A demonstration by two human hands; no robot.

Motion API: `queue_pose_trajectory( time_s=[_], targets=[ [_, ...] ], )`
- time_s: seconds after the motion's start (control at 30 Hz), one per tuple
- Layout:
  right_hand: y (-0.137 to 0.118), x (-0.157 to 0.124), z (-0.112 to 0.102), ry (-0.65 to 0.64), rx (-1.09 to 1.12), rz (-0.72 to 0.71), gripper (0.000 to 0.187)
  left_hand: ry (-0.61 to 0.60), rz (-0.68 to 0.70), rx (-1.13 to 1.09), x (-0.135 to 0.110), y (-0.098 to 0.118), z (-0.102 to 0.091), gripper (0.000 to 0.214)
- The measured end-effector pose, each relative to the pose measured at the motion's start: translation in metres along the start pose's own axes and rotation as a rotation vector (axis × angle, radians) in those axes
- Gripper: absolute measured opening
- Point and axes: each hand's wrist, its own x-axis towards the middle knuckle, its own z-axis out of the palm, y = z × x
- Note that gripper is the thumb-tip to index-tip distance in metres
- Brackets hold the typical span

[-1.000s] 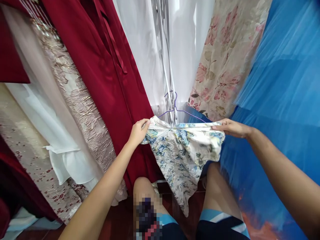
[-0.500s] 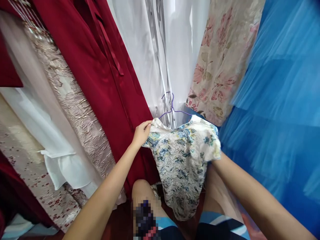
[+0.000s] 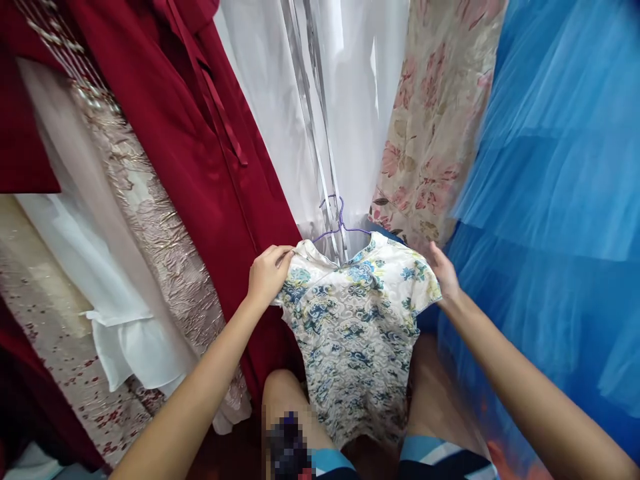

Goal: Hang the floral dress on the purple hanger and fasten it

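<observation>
A short-sleeved blouse (image 3: pixel 357 320), white with a blue and yellow floral pattern, hangs on a purple wire hanger (image 3: pixel 341 223) in front of me. My left hand (image 3: pixel 270 273) is closed on its shoulder at the left, thumb and fingers pinching the cloth. At the other side, my right hand (image 3: pixel 446 273) is at the sleeve's outer edge with a digit stretched upward. The sleeve hides some of its fingers. Whether that hand touches the cloth is hard to make out. The hanger's hook lies against pale ribbons (image 3: pixel 320 133).
A dark red garment (image 3: pixel 200 167) hangs to the left, with a textured beige one (image 3: pixel 160 220) beyond it. White fabric (image 3: pixel 350 100) is behind the hanger. A pink-flowered dress (image 3: pixel 425 147) and a blue tulle dress (image 3: pixel 545 200) hang at the right. My knees are below.
My right hand, hidden behind the sleeve before, now shows at its outer edge. The blouse has shifted a little left and spread wider. My left hand keeps its pinch on the shoulder.
</observation>
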Motion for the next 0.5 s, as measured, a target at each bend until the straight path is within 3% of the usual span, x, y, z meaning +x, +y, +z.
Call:
queue_pose_trajectory(
  time_s=[0.13, 0.33, 0.43, 0.5],
  targets=[
    [-0.020, -0.001, -0.015, 0.034, 0.192, 0.060, 0.053, -0.011, 0.015, -0.007, 0.013, 0.003, 0.001, 0.027],
    [-0.045, 0.000, -0.027, 0.265, 0.212, -0.051, 0.056, -0.024, 0.092, 0.012, 0.047, 0.022, 0.013, 0.024],
    [-0.055, -0.039, -0.010, 0.318, 0.195, -0.107, 0.053, -0.089, 0.158, -0.031, 0.050, 0.030, 0.030, 0.017],
    [-0.062, -0.081, 0.015, 0.254, 0.173, -0.063, 0.053, -0.137, 0.164, -0.122, 0.041, 0.032, 0.044, 0.017]
  ],
)
